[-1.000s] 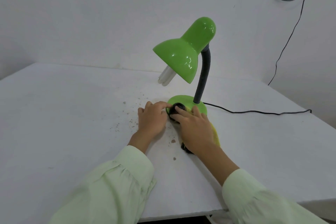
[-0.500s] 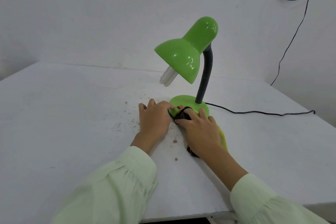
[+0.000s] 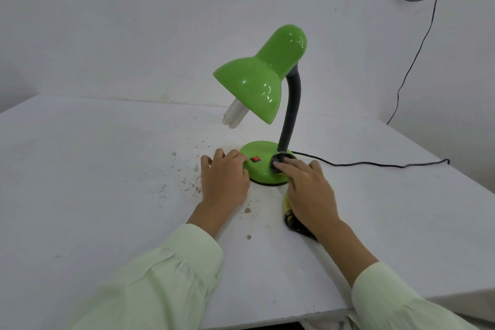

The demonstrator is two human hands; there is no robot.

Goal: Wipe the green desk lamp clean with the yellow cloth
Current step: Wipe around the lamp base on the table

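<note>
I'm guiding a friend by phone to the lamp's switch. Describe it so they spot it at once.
On the white table stands a glossy green desk lamp with a round green base. On top of that base, right beside the left hand, sits a small red switch, the only red spot on the green-and-black lamp.

Green desk lamp [image 3: 261,80]: glossy bell shade tilted down to the left, white tube bulb [image 3: 233,114] protruding, black ribbed gooseneck [image 3: 292,112], round green base [image 3: 258,169] with a red rocker switch [image 3: 255,159]; stands upright on the white table [image 3: 107,169]. Yellow cloth [image 3: 287,203]: bunched and dark-soiled, one end pressed on the right rear of the base at the gooseneck's foot, the rest lying on the table just beside the base, largely covered by the right hand [image 3: 308,190]
</note>
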